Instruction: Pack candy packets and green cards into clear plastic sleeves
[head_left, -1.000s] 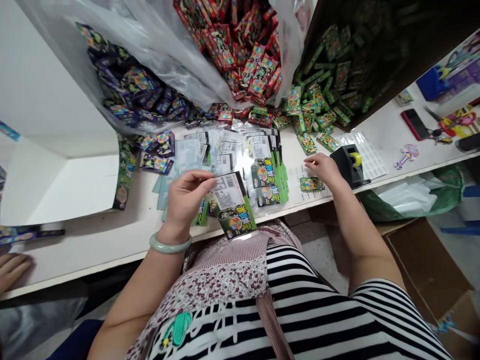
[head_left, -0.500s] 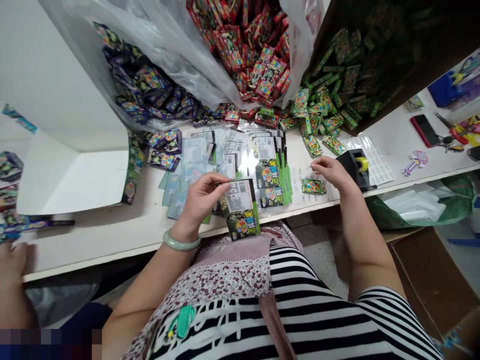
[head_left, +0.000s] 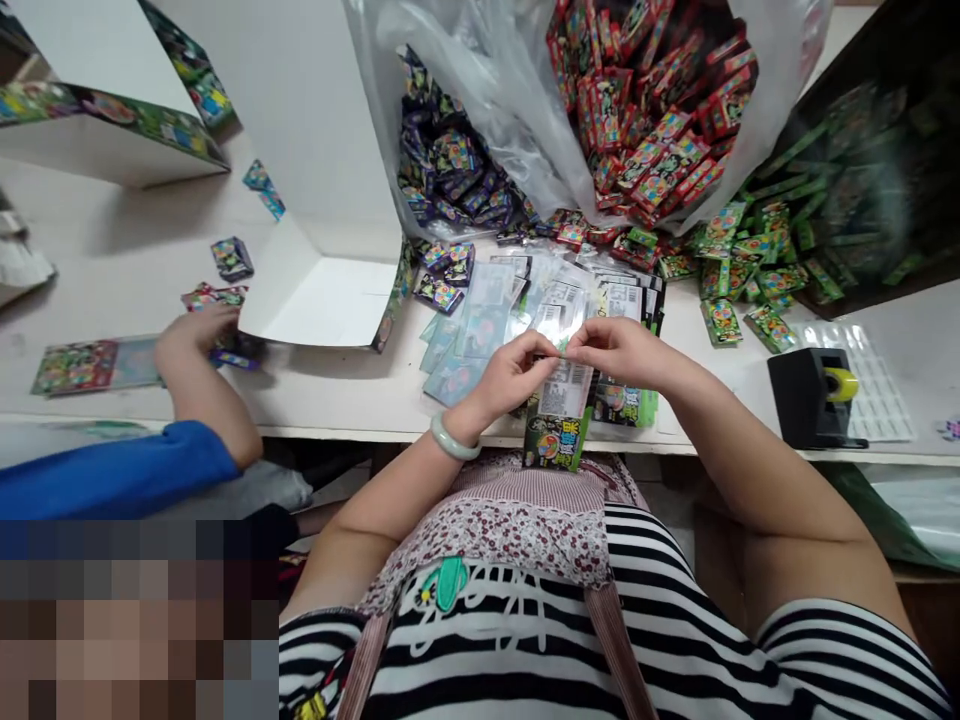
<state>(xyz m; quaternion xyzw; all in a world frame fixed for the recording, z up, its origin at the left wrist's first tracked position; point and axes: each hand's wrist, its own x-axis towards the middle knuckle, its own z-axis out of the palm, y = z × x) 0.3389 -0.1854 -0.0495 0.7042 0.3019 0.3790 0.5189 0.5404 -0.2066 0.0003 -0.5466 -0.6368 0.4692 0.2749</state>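
The left hand [head_left: 512, 374] pinches a black-and-green packet [head_left: 555, 432] at the surface's [head_left: 352, 400] near edge; the right hand [head_left: 619, 350], narrowed, meets its top.

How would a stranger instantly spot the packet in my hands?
Along the white table, look just beyond the floral apron. There, the left hand and right hand meet at the top of a flat black-and-green packet. Unlike the neighbouring packets lying on the table, it hangs past the table's edge.

Unreadable characters [head_left: 568, 438] on packet [head_left: 547, 425].
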